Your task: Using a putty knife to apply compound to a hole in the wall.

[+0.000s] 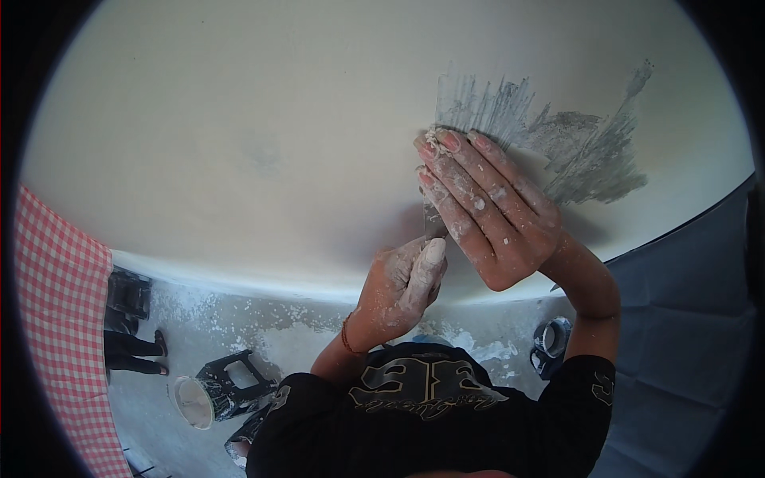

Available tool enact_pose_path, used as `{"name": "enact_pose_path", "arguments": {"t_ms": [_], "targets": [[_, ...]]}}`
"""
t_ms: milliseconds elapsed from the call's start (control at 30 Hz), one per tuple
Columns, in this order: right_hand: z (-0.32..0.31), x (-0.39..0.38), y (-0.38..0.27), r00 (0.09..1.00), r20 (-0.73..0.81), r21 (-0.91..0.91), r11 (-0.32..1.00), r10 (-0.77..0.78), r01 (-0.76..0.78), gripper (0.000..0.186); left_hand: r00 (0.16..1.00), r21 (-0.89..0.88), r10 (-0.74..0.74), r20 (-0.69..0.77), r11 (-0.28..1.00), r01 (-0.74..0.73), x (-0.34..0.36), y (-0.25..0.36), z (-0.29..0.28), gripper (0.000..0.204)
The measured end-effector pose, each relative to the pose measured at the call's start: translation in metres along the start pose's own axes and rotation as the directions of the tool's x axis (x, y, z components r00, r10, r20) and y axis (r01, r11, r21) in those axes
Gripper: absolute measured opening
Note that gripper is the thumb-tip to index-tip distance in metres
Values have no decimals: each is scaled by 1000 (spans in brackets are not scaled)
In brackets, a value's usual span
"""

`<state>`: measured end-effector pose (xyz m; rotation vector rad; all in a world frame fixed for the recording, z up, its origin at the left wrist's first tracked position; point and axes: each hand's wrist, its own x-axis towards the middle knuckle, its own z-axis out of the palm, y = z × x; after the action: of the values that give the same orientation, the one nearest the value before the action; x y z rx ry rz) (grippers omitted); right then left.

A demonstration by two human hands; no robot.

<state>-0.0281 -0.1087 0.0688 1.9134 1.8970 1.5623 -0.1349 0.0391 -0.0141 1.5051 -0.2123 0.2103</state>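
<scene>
My left hand (402, 283), dusted white and wearing a bracelet, is closed round the handle of a putty knife, with the thumb on top. A short stretch of the metal putty knife (433, 221) shows above the thumb; my fingers hide the rest. My right hand (494, 211) lies flat with fingers stretched out together, over the blade. White crumbs cling to its fingertips and knuckles. Beyond the fingertips, the off-white wall (279, 119) carries grey streaks (482, 103). A darker rough grey patch (602, 151) lies right of them.
A pink checked cloth (64, 303) hangs at left and a dark grey sheet (677, 319) at right. Below, a bucket of pale paste (194, 401) stands beside a black stool (239, 382). Another bucket (551, 336) is at right. A person's legs (135, 350) show at left. White flakes litter the floor.
</scene>
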Motion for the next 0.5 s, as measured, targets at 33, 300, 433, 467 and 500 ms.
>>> {"name": "enact_pose_path", "arguments": {"t_ms": [33, 300, 433, 467, 500], "targets": [[-1, 2, 1, 1000, -6, -35, 999, -6, 6, 29, 1000, -48, -28, 8, 998, 28, 1, 4, -1, 47], [-5, 18, 13, 994, -98, -29, 999, 42, -45, 29, 999, -24, -19, -30, 1000, 18, 11, 27, -1, 50], [-13, 17, 13, 994, -100, -91, 995, 38, -47, 28, 999, -16, 19, -41, 1000, -19, 9, 33, 5, 52], [-14, 14, 11, 994, -99, -86, 995, 39, -48, 28, 998, -6, 33, -46, 999, -34, 8, 32, 6, 52], [-16, 11, 7, 995, -84, -62, 996, 58, -64, 28, 998, -7, 29, -49, 1000, -30, 5, 30, 8, 52]]}}
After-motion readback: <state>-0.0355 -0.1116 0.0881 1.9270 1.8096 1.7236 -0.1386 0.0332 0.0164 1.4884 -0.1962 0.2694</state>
